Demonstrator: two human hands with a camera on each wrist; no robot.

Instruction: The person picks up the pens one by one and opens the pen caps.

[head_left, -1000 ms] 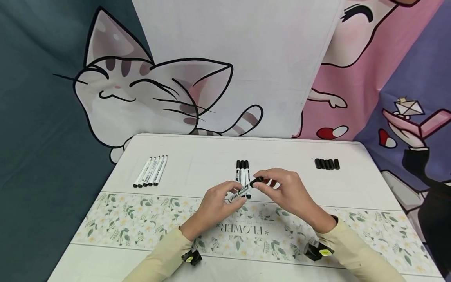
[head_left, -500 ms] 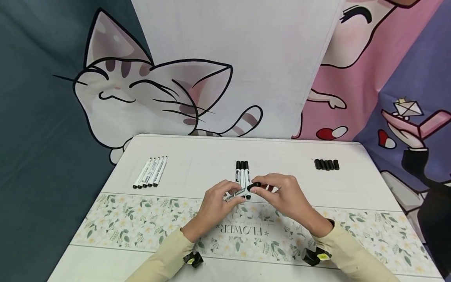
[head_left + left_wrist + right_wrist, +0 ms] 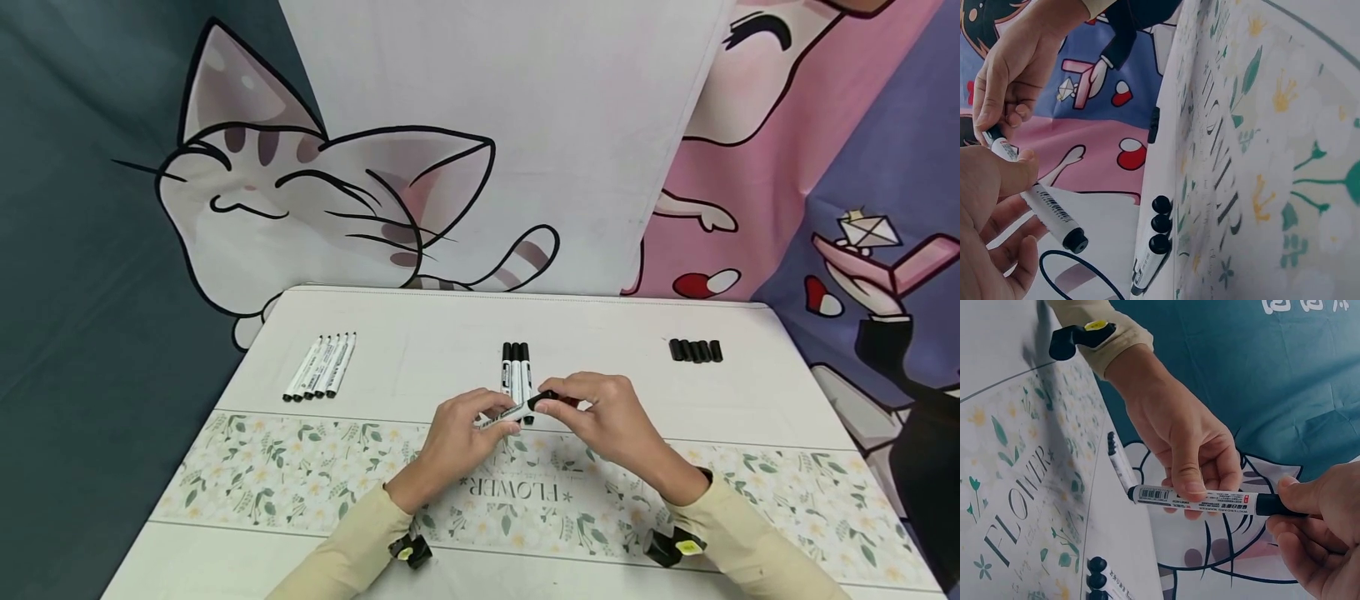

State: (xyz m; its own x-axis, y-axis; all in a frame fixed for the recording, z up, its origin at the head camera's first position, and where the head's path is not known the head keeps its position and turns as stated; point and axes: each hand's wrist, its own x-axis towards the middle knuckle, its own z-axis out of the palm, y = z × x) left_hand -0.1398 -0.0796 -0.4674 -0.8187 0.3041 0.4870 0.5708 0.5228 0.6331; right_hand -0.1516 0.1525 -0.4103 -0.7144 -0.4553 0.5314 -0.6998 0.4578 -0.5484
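Over the table's middle, my left hand (image 3: 501, 417) grips the white barrel of a marker (image 3: 508, 412). My right hand (image 3: 553, 405) pinches the black cap (image 3: 546, 398), which sits in line on the marker's end. In the right wrist view the marker (image 3: 1200, 501) lies level, with the left hand's thumb (image 3: 1186, 478) over the barrel and the cap (image 3: 1277, 505) held by my right hand (image 3: 1310, 512). From the left wrist, the marker (image 3: 1044, 209) slants down out of my left hand (image 3: 997, 187), its black tail end free.
Three capped markers (image 3: 516, 371) lie side by side just behind the hands. Several uncapped markers (image 3: 322, 365) lie in a row at the table's left, and several loose black caps (image 3: 696, 350) at its right. A floral runner (image 3: 285, 475) crosses the near table.
The right hand has brought the cap from a tilted position at the marker's tip down into line with the barrel. Both hands have sunk slightly toward the table.
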